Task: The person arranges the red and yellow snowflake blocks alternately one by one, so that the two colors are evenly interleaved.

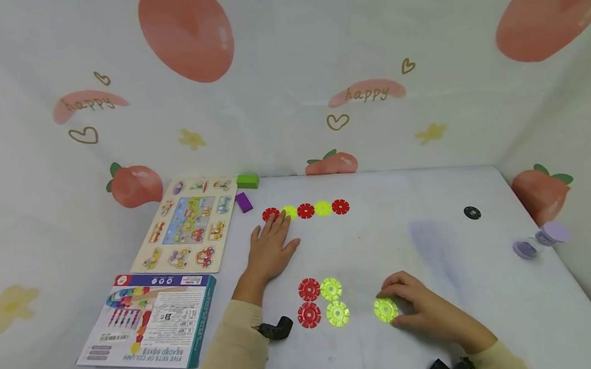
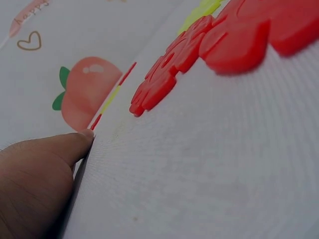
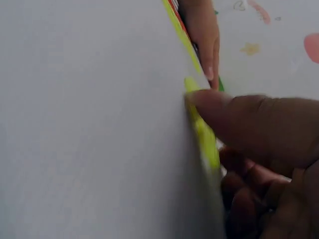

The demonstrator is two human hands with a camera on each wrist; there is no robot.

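My left hand [image 1: 270, 250] lies with straight, spread fingers over the left end of a row of notched plastic discs. Its fingertips overlap a red disc [image 1: 269, 213] and a yellow-green disc [image 1: 290, 211]. To their right the row continues with a red disc [image 1: 306, 210], a yellow-green disc [image 1: 323, 208] and a red disc [image 1: 340, 206]. Nearer the front, my right hand [image 1: 416, 305] pinches a yellow-green snowflake disc [image 1: 385, 310] between thumb and fingers. Left of it, two red discs [image 1: 309, 314] and two yellow-green discs [image 1: 338, 314] form a block.
At left lie a wooden picture puzzle board [image 1: 146, 253] and a boxed set [image 1: 147, 326]. Beside the board are a green block [image 1: 247, 181] and a purple block [image 1: 243, 202]. A black round piece [image 1: 472, 213] and a lilac-ended sand timer [image 1: 541, 239] are at right.
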